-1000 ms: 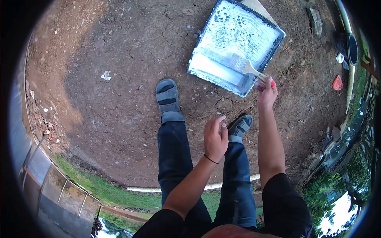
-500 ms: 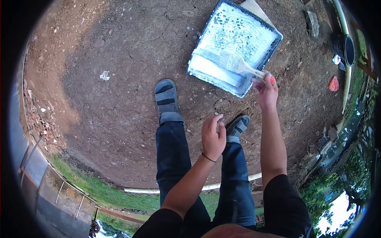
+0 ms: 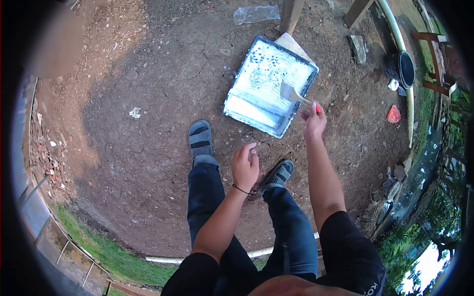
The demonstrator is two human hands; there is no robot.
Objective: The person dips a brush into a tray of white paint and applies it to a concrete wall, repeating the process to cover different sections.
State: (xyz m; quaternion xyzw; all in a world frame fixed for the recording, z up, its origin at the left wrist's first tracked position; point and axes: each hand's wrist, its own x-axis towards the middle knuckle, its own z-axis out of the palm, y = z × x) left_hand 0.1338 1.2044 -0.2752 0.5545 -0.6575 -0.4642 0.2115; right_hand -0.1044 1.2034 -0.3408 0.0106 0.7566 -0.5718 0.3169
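Note:
My right hand (image 3: 314, 122) is closed around the handle of a paintbrush (image 3: 295, 95) with a red-orange end. Its wide bristles hover over, or touch, the right part of a paint tray (image 3: 317, 75); which of the two I cannot tell. The dark-rimmed tray lies on bare soil, with white paint (image 3: 254, 108) pooled at its near end and dark specks showing through on the sloped part. My left hand (image 3: 245, 166) hangs in the air below the tray, fingers loosely bent and thumb apart, with nothing visible in it.
A flat slab (image 3: 295, 45) and a wooden post (image 3: 292, 15) adjoin the tray's far edge. To the right are a stone (image 3: 357, 49), a dark bucket (image 3: 406, 69), a long pipe (image 3: 411, 118) and a red plastic scrap (image 3: 393, 114). My sandalled feet (image 3: 200, 140) stand near the tray.
My view has tilted up, so the tray appears lower and more of the far ground shows. The paintbrush has moved from the pooled paint toward the tray's right side. My left hand stays free.

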